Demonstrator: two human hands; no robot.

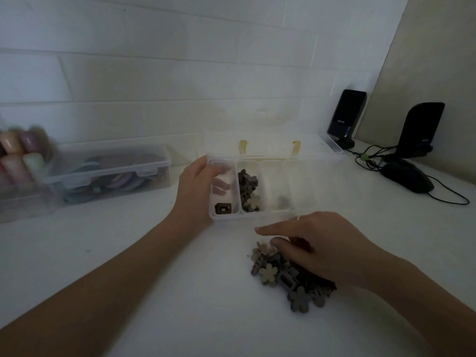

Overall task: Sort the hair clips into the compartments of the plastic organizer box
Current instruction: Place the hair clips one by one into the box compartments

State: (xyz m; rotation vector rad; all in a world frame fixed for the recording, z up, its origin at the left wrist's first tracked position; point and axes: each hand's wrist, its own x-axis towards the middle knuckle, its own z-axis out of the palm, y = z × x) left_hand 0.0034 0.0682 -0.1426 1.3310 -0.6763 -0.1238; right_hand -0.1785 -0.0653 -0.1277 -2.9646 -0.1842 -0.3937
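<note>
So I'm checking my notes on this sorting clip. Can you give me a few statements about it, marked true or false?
1. The organizer box has its lid open. True.
2. The left hand grips the box's right end. False: it holds the left end.
3. The flower clips fill the leftmost compartment. False: they lie in the second from the left.
4. The right hand rests on the loose clip pile. True.
5. A computer mouse lies at the far right. True.
</note>
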